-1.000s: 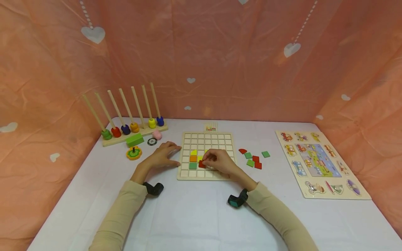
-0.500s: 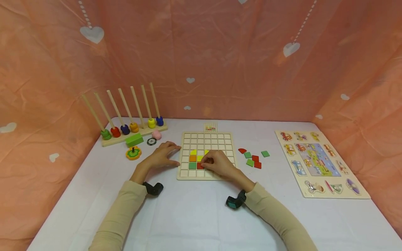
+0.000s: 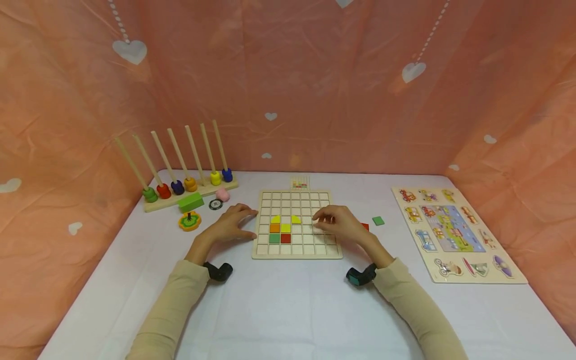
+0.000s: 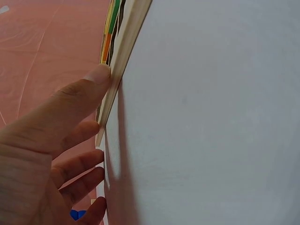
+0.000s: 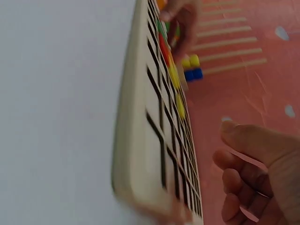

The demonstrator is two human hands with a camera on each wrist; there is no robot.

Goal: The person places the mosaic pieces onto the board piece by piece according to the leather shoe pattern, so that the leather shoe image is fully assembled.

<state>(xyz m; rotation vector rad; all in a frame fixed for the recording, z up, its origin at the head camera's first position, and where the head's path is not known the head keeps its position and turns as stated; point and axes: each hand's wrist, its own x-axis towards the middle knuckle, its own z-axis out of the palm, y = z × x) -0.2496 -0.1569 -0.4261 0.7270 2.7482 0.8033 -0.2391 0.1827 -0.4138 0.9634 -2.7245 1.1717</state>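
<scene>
A wooden grid board lies mid-table. Its cells hold a red square tile, a green tile, an orange tile, a yellow square tile and two yellow quarter-round tiles, one of them a right-hand piece. My left hand touches the board's left edge with thumb and fingertips, fingers spread; the left wrist view shows the thumb against the rim. Over the board's right side hovers my right hand, fingers loosely bent, holding nothing. It hides most of the loose tiles beyond.
Right of the board are a green tile and a partly hidden red tile. A picture puzzle board lies far right. A pattern card sits behind the grid. At left stand a peg rack, green block and tree piece.
The red tile went from my right fingers into the cell beside the green tile. My right hand has let go and moved right. The left hand stays at the board's edge.
</scene>
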